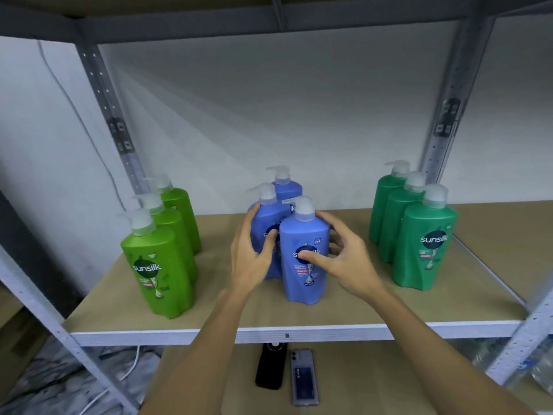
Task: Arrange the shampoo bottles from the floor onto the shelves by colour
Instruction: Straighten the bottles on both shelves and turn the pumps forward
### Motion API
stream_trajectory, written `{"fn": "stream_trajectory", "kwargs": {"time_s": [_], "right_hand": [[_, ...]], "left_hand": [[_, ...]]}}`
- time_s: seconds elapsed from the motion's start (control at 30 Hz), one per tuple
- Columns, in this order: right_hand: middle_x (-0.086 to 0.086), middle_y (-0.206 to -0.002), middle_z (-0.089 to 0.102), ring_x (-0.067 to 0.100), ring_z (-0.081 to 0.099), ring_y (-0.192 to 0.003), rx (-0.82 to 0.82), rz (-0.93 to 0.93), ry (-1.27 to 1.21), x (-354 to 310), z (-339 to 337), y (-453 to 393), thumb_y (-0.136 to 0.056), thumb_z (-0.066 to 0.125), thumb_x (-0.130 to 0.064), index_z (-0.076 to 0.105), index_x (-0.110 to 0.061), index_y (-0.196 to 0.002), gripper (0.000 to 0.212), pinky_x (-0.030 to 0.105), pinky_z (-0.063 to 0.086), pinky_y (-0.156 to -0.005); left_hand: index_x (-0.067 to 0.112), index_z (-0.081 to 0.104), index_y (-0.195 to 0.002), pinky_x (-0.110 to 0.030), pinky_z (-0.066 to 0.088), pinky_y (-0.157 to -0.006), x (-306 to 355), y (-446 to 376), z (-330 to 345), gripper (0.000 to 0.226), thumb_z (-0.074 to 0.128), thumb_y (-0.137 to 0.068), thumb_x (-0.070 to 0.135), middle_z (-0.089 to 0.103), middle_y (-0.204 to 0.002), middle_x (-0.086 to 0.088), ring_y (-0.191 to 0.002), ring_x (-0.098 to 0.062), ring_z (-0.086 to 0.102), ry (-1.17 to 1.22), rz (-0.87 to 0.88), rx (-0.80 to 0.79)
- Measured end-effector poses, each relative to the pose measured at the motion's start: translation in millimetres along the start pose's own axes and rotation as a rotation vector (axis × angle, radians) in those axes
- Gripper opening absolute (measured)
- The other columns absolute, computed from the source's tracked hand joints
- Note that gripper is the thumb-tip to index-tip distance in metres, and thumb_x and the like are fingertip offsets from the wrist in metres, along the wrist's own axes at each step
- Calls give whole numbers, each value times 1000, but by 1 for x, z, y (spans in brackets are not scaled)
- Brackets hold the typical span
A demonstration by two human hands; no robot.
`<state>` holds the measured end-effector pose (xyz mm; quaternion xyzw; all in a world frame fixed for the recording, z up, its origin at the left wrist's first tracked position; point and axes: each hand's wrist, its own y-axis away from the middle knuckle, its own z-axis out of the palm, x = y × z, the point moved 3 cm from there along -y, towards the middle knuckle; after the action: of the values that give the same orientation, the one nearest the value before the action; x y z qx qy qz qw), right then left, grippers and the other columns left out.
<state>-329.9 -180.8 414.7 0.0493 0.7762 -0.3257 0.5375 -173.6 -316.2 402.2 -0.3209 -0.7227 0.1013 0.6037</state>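
Three blue pump bottles stand in a row at the middle of the shelf board [374, 310]. My right hand [344, 259] wraps the front blue bottle [303, 283], thumb on its label and fingers behind its right side. My left hand [254, 259] grips the middle blue bottle [267, 220] from the left, thumb on its front. The rear blue bottle [287, 188] stands untouched behind them. Three lime green bottles [158, 265] line up at the left, and three dark green bottles [425, 244] at the right. All stand upright.
Grey metal uprights [119, 136] [443, 136] frame the shelf, with another shelf board close overhead. On the lower shelf lie a phone [303, 377] and a black object [270, 366]. A white cable [125, 375] trails over crumpled sheeting at the lower left.
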Motion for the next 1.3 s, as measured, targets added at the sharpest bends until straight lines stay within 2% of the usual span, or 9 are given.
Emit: {"fn": "stream_trajectory", "kwargs": {"time_s": [0.13, 0.27, 0.37, 0.47, 0.6, 0.73, 0.93, 1.13, 1.3], "right_hand": [[-15, -120, 70, 14, 68, -106, 11, 0, -8, 0, -4, -1, -70, 93, -17, 58, -30, -136, 75, 34, 59, -89], [-14, -119, 71, 15, 69, -106, 5, 13, -21, 1, -10, -4, -69, 94, -18, 59, -30, -135, 76, 35, 59, -89], [-13, -121, 70, 16, 68, -109, -2, 21, -32, 3, -16, -5, -69, 93, -19, 58, -31, -136, 76, 36, 58, -91], [-12, -122, 70, 16, 68, -110, -14, 19, -40, 4, -23, -6, -70, 92, -17, 57, -30, -136, 76, 35, 58, -91], [-8, -124, 69, 16, 68, -111, -46, 41, -84, 7, -30, -7, -72, 90, -10, 55, -25, -138, 76, 30, 57, -91], [-9, -127, 68, 15, 66, -116, -81, 54, -91, 8, -31, -10, -72, 89, -12, 54, -27, -137, 76, 27, 55, -91], [-7, -131, 65, 15, 64, -121, -104, 64, -100, 9, -31, -9, -73, 87, -12, 52, -28, -137, 75, 31, 55, -95], [-8, -132, 65, 15, 63, -122, -109, 74, -106, 9, -30, -8, -74, 86, -11, 51, -27, -139, 75, 28, 55, -93], [-9, -134, 63, 15, 62, -123, -118, 75, -98, 11, -30, -9, -75, 86, -13, 49, -26, -140, 76, 32, 54, -98]], "left_hand": [[36, 47, -141, -38, 52, -101, -2, -3, 0, 58, 72, -92, 19, 60, -135, 15, -118, -6, 61, 97, -32, 10], [29, 51, -135, -34, 57, -92, -3, -6, 0, 56, 73, -89, 6, 65, -127, 8, -108, -10, 67, 205, -72, -1], [23, 51, -134, -26, 56, -86, -5, -11, 0, 55, 71, -89, 0, 67, -119, 20, -105, -8, 68, 233, -77, -32], [16, 51, -133, -20, 52, -88, -8, -17, 1, 54, 69, -88, -6, 64, -121, 29, -111, -5, 65, 239, -57, -64], [14, 51, -133, -21, 51, -91, -9, -25, 4, 52, 71, -88, -3, 62, -127, 12, -115, -7, 64, 246, -28, -130], [20, 50, -133, -32, 53, -97, -13, -33, 10, 53, 72, -88, 2, 61, -134, -3, -121, -18, 62, 260, -17, -178], [16, 49, -134, -28, 54, -93, -11, -37, 15, 54, 72, -88, -1, 62, -130, -1, -115, -11, 64, 309, -45, -199], [20, 48, -135, -27, 54, -92, -8, -39, 16, 57, 72, -88, -1, 63, -130, 0, -118, -15, 63, 349, -50, -229], [21, 48, -135, -35, 55, -95, -9, -41, 16, 58, 73, -87, 0, 63, -131, -2, -118, -19, 63, 362, -49, -237]]}}
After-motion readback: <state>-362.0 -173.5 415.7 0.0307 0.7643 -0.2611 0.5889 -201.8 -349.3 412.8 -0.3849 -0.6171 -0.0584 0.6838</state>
